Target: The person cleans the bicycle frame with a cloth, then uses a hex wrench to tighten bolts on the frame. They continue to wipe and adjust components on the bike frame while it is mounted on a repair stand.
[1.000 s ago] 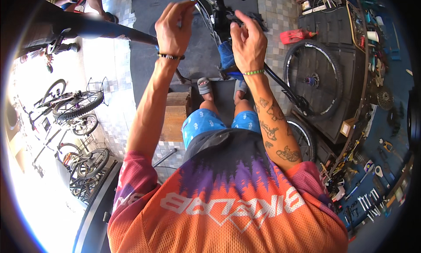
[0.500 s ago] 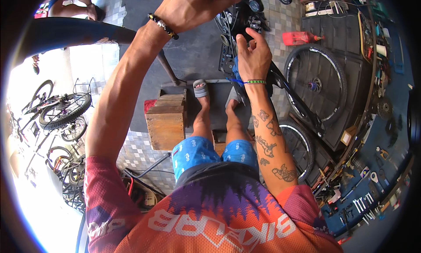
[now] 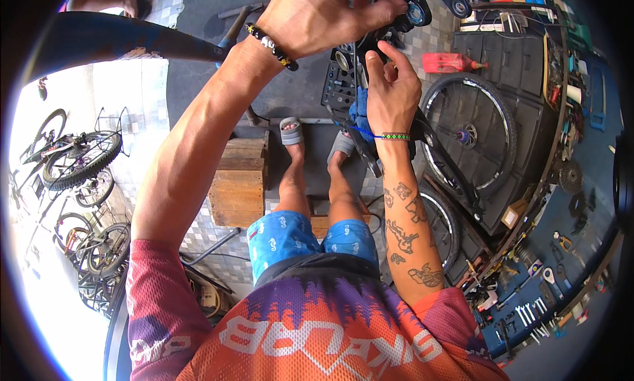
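Fingers of your left hand (image 3: 317, 18) are curled over the top of a black bicycle component (image 3: 416, 4) with a blue-ringed bearing hole, thumb stretched along its near side — a firm wrap, not a fingertip pinch. Just below, your right hand (image 3: 389, 94) has its fingers (image 3: 378, 67) extended and loosely together, their tips pressed up against the dark metal parts directly under the left thumb; whether they pinch anything small there, you cannot tell from this view.

To do this well, keep the left hand as the clamp and let only the right fingertips work. Steady the right wrist against the black frame tube (image 3: 449, 170) that runs down past it, so that the tips move in small, sure steps rather than from the elbow. A blue rag (image 3: 360, 113) hangs just under the right palm — keep it clear of the moving parts.

Much is cut off: the top edge crops the component and the left fingertips, and your own knuckles hide the contact point. Beyond the right wrist, a spoked wheel (image 3: 470, 135) leans against a black cabinet; its hub is plain, the rest blurs toward the rim.
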Motion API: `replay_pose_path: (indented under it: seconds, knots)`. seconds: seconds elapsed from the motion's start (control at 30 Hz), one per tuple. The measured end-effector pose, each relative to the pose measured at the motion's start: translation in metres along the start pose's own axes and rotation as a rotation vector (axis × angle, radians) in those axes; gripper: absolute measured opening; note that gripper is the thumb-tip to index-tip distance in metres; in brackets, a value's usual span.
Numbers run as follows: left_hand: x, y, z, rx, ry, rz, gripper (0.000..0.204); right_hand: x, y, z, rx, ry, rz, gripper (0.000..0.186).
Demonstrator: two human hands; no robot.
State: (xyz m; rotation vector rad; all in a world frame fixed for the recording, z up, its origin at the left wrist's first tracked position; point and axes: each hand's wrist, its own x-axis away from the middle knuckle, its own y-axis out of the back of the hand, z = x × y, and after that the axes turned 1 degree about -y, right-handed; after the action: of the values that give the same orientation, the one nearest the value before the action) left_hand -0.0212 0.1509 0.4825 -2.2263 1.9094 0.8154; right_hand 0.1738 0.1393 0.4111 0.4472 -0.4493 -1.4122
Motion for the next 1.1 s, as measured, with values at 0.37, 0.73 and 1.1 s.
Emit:
replay_pose_path:
  seconds: [0.37, 0.73, 1.1]
  knots:
    - [0.005, -0.007, 0.004, -0.019, -0.083, -0.084, 0.039, 0.002, 0.003, 0.006, -0.005, -0.069, 0.064, 0.04]
    - [0.002, -0.009, 0.005, -0.224, -0.162, -0.113, 0.035, 0.001, 0.004, 0.01, -0.021, -0.083, 0.084, 0.04]
    - [-0.017, 0.018, -0.004, -0.53, -0.438, 0.069, 0.027, 0.001, 0.003, 0.006, -0.05, -0.069, 0.09, 0.042]
